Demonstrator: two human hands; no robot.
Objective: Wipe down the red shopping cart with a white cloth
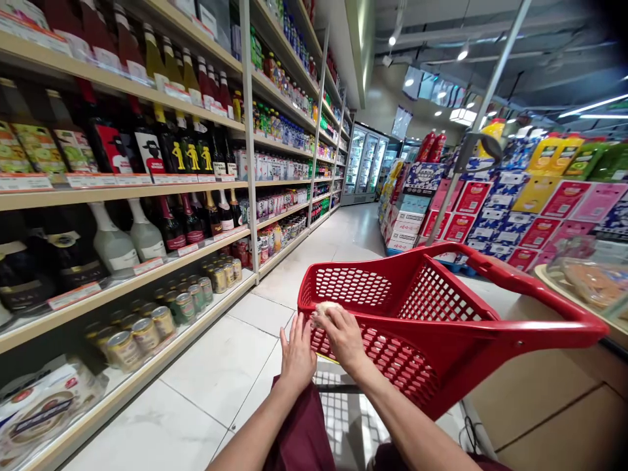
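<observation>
A red plastic shopping cart [456, 353] with perforated sides stands right in front of me, its handle off to the right. My right hand [343, 333] is closed around a whitish cloth [328, 307] and presses it against the cart's near left corner. Close beside it, my left hand [298, 350] has its fingers stretched out near the cart's outer side. Whether those fingertips touch the cart I cannot tell. Only a small part of the cloth shows above the right fingers.
Shelves [122, 196] of bottles and cans run along the left. Stacked drink cartons [458, 209] and juice bottles [559, 150] stand at the right behind a metal pole [490, 98]. Glass-door fridges [363, 163] are at the aisle's far end. Pale floor tiles [210, 366] lie below.
</observation>
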